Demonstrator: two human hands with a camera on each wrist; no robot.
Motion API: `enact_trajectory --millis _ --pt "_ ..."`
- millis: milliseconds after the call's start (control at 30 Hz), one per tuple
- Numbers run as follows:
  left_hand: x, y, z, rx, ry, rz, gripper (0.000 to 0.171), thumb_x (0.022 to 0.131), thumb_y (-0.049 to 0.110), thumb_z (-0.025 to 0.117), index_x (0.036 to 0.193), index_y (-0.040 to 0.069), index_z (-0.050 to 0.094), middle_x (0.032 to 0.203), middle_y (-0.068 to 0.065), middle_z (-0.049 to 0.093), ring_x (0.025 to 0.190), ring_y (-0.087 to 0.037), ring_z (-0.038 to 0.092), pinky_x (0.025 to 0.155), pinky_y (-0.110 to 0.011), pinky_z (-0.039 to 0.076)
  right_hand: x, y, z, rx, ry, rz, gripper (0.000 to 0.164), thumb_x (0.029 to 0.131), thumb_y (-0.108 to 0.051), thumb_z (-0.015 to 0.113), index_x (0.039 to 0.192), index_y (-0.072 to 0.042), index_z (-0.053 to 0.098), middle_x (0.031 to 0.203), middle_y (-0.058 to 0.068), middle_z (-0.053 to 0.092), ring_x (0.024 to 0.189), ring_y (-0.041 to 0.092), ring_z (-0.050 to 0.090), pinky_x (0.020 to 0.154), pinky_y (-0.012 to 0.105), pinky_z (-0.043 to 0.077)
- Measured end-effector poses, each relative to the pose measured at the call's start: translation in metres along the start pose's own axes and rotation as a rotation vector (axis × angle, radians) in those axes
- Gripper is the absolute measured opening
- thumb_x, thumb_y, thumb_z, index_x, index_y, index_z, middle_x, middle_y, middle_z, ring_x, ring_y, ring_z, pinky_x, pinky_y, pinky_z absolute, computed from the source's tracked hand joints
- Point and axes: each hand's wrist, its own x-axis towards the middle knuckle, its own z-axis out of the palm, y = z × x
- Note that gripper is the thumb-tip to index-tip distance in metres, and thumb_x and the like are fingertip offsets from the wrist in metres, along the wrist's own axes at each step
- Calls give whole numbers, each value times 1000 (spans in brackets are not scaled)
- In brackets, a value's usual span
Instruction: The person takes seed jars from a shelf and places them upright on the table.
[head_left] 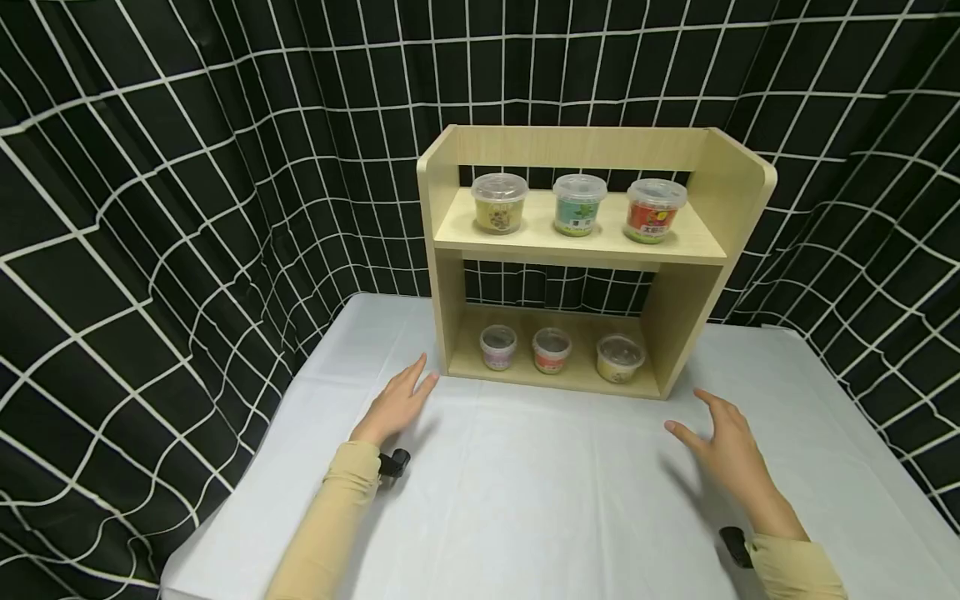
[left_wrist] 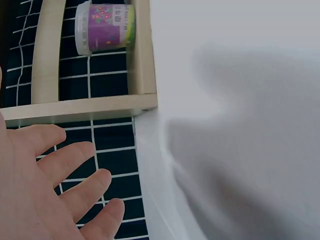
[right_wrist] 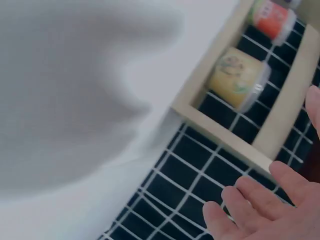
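My left hand [head_left: 396,403] hovers over the table by the shelf's lower left corner, fingers extended, holding nothing. Off the lower right corner is my right hand [head_left: 726,446], its thumb and fingers spread and nothing in it. Between and beyond them stands a light wooden two-tier shelf [head_left: 577,254]. On its upper board sit a yellow tub [head_left: 499,215], a green tub [head_left: 577,215] and a red tub [head_left: 651,220], all with clear lids. Down on the bottom board are a purple tub [head_left: 498,354], a smaller red tub [head_left: 551,360] and a second yellow tub [head_left: 618,368].
A white cloth [head_left: 540,492] covers the table. Black curtains [head_left: 187,208] with a white grid hang behind the shelf and along both sides. Each wrist carries a small black camera, such as the left wrist camera [head_left: 394,463].
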Motion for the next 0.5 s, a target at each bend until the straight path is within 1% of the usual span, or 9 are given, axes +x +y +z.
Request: enact_trajectory --millis 167,333,400,500 --pt "6 7 -1 -76 10 -2 66 97 55 26 148 14 22 149 -10 27 134 -32 23 108 -50 19 8 -16 -9 20 48 -23 73 87 -36 65 135 10 34 129 37 36 117 54 32 89 67 28" --pt "12 12 -1 -123 14 -2 71 96 59 23 148 11 22 150 -11 25 135 -31 22 109 -49 18 15 -30 -15 36 75 -34 71 88 -35 65 136 9 35 128 37 37 117 53 33 88 67 30" --pt "14 15 0 -144 29 3 71 96 59 23 148 10 22 150 -11 25 135 -30 21 109 -48 18 16 -34 -17 43 89 -37 70 88 -33 65 136 8 35 129 36 37 117 53 34 88 67 31" --pt "21 20 3 -198 75 25 67 98 53 25 147 7 24 148 -13 27 135 -31 23 109 -47 18 20 -40 -19 50 134 -51 66 88 -30 66 134 9 38 128 35 40 115 52 37 87 66 33"
